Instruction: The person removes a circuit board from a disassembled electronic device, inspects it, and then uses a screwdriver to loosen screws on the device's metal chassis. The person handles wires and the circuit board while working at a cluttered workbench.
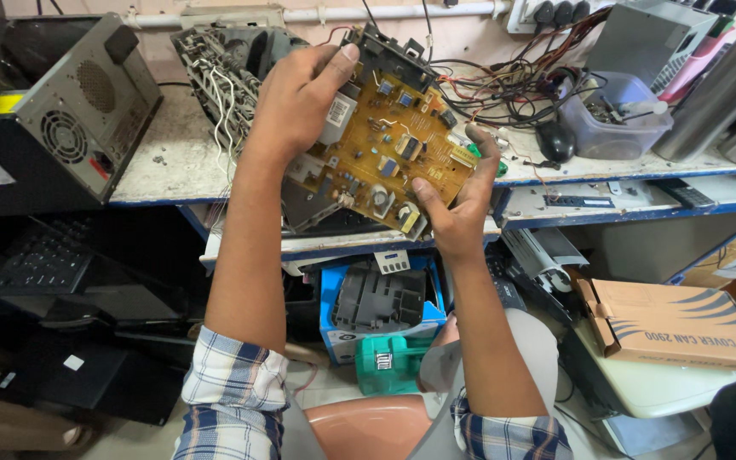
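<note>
One grey computer case [78, 102] far left of the hands. Left hand [296, 102] grips the top edge of one yellow circuit board [385, 149]; right hand [462, 204] clamps its lower right corner. Right of both: one black mouse [555, 140], one clear plastic tub [619, 115], one cardboard box [683, 324] below.

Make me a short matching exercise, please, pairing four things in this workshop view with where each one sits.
Things:
1. yellow circuit board
2. computer case
3. clear plastic tub
4. cardboard box

Places:
A. far right of the bench top, among loose wires
B. low on the right, below the bench
C. held up between the left hand and the right hand
D. tilted at the bench's left end

Pairs: 1-C, 2-D, 3-A, 4-B
</note>
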